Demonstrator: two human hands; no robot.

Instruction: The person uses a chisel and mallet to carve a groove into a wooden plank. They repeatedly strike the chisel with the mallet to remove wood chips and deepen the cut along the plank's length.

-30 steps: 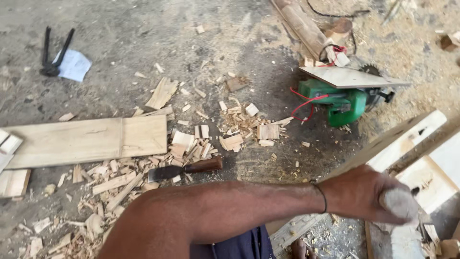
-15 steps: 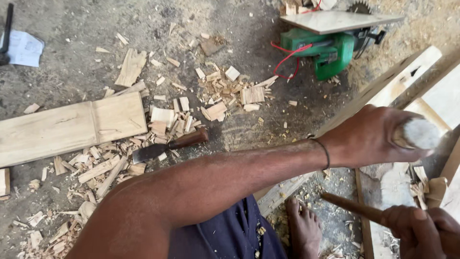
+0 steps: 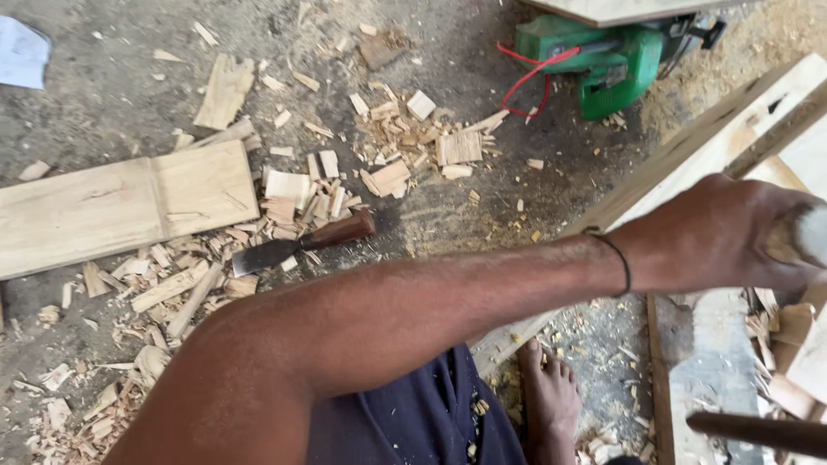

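Note:
My left arm reaches across the view from lower left to the right edge. My left hand [image 3: 719, 232] wears a thin black wristband and is closed around a pale, round-ended wooden tool handle [image 3: 810, 234] above a light wooden frame piece [image 3: 715, 146]. What the handle is attached to is hidden. A dark wooden handle [image 3: 758, 432] pokes in from the bottom right corner; my right hand is out of frame.
A chisel with a brown handle [image 3: 301, 245] lies among wood chips [image 3: 172, 284] on the concrete floor. A flat plank [image 3: 112, 207] lies at left, with a green power tool [image 3: 620, 60] at the top. My bare foot [image 3: 547, 396] rests by the frame.
The view has closed in and shifted. My left hand stays closed on the pale handle. My right hand, seen half a second ago gripping the dark handle, has left the frame.

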